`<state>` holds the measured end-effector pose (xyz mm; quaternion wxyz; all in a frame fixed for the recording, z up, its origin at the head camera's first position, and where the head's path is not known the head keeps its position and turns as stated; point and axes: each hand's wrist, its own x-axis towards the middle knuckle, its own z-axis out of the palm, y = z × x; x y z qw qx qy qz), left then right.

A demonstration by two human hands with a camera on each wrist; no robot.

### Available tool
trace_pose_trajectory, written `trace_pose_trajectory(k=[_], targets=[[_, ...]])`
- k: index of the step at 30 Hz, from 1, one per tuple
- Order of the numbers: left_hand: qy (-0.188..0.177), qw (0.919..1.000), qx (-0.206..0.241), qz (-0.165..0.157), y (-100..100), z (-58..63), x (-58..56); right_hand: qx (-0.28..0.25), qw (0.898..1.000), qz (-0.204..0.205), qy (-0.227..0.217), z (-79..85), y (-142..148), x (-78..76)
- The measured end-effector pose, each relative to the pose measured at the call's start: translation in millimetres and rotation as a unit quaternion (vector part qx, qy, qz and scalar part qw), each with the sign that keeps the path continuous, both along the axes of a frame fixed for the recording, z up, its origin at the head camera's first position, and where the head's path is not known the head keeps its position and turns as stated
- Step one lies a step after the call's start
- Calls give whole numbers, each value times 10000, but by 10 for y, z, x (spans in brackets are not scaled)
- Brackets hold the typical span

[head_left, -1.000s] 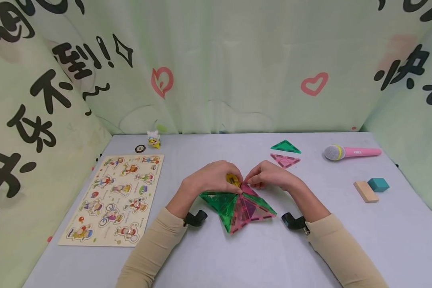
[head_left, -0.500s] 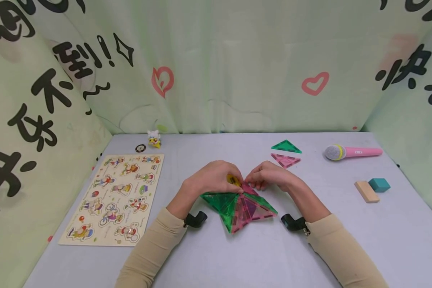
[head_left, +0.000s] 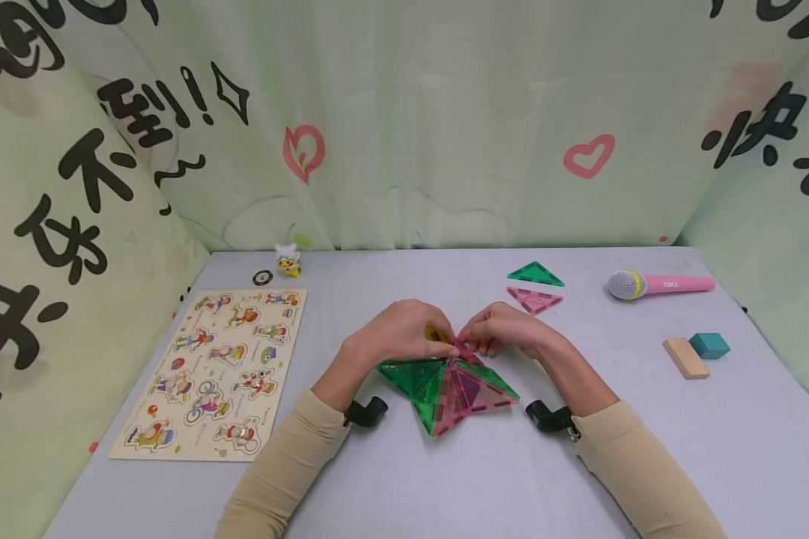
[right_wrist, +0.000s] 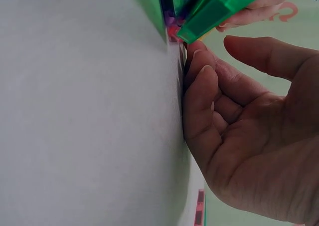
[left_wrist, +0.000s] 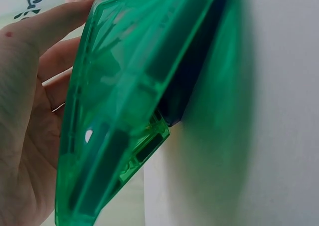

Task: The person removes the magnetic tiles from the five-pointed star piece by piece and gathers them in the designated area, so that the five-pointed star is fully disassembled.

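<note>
In the head view, a tent-like build of green and pink translucent magnetic tiles (head_left: 437,393) stands mid-table. My left hand (head_left: 404,329) grips its top, thumb on the near side and fingers behind. A yellow tile (head_left: 435,335) shows under those fingers. The left wrist view has a large green tile (left_wrist: 119,66) in front of the left hand (left_wrist: 25,101). My right hand (head_left: 505,329) is at the build's far right side. In the right wrist view, the right hand (right_wrist: 254,121) has bent fingers by a pink tile edge (right_wrist: 173,34), the thumb apart from them.
A loose green triangle tile (head_left: 536,274) and pink triangle tile (head_left: 535,300) lie behind the right hand. Farther right are a pink toy microphone (head_left: 674,284), a wooden block (head_left: 686,359) and a teal block (head_left: 709,346). A picture board (head_left: 198,382), small figurine (head_left: 288,262) and black disc (head_left: 262,278) are left.
My left thumb has shifted slightly farther back and right at the top of the build. The build has moved very slightly right. The right hand has barely moved.
</note>
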<state>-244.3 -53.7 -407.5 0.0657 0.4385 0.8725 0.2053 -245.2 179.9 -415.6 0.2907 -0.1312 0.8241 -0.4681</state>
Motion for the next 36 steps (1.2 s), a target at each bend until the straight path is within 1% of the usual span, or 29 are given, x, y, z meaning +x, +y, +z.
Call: trace_pose_trajectory(k=[4,9,16,22,24,28,32,36], targets=[[10,9999,120,-27,28,6,7,23,10000,-17,72,-5,15,6],[47,9999,163,-15,59,8,14,183,9996,7,210,-8,54,32],[15,9999,148,79,76,-3,25,168,9985,437,275,3,155,127],[-4,9994,178,286,109,-13,57,119,9982,566,170,25,195,190],[-22,9992,188,366,123,-12,69,166,9980,555,244,25,176,202],[-56,9987,189,480,136,-10,78,306,9968,480,558,16,119,223],[-98,9984,198,517,126,-9,73,363,9951,383,834,7,102,244],[-229,9982,204,509,110,-17,63,316,9942,316,982,-6,130,261]])
